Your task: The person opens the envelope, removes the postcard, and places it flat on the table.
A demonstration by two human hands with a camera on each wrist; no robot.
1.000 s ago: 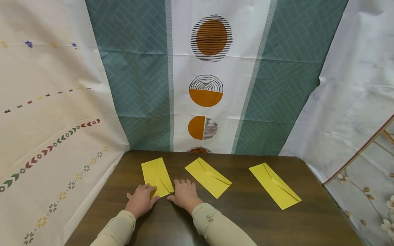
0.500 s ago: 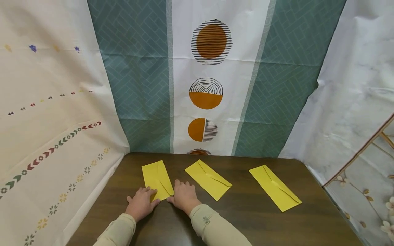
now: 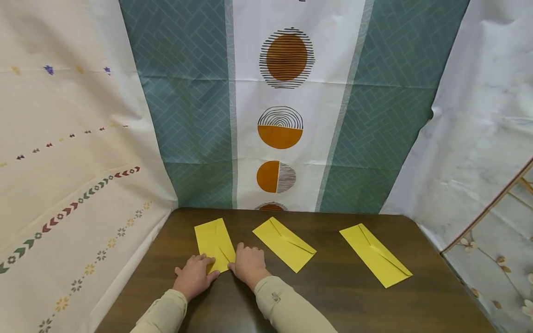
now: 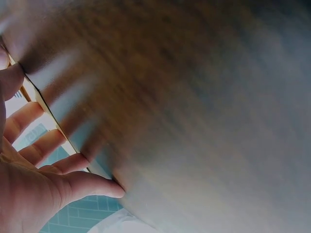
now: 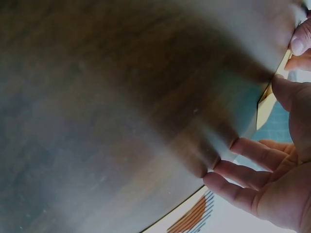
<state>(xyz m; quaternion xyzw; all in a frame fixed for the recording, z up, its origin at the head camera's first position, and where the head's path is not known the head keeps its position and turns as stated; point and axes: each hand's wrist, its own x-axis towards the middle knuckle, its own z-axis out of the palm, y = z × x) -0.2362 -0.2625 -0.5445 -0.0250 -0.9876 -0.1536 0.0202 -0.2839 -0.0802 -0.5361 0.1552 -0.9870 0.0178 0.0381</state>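
Note:
In the head view a yellow envelope point(image 3: 216, 240) lies flap side up at the left of the dark wooden table. My left hand point(image 3: 193, 276) rests at its lower left corner, fingertips on the paper and thumb on the table. At the lower right corner my right hand point(image 3: 250, 264) touches the envelope's edge with the thumb, its other fingers resting on the table beside it. Both wrist views show the fingers point(image 4: 41, 145) of the left and the fingers point(image 5: 243, 174) of the right extended, fingertips down. The paper under the left fingers is hidden.
Two more yellow envelopes lie flap side up on the table point(image 3: 316, 300): a middle envelope point(image 3: 285, 243) just right of my right hand, and a right envelope point(image 3: 375, 255) farther off. Patterned cloth point(image 3: 275, 92) hangs behind the table and at both sides.
My right hand has shifted slightly left, its thumb now against the left envelope's corner. My left hand stays at the same corner. The head view has tilted a little upward.

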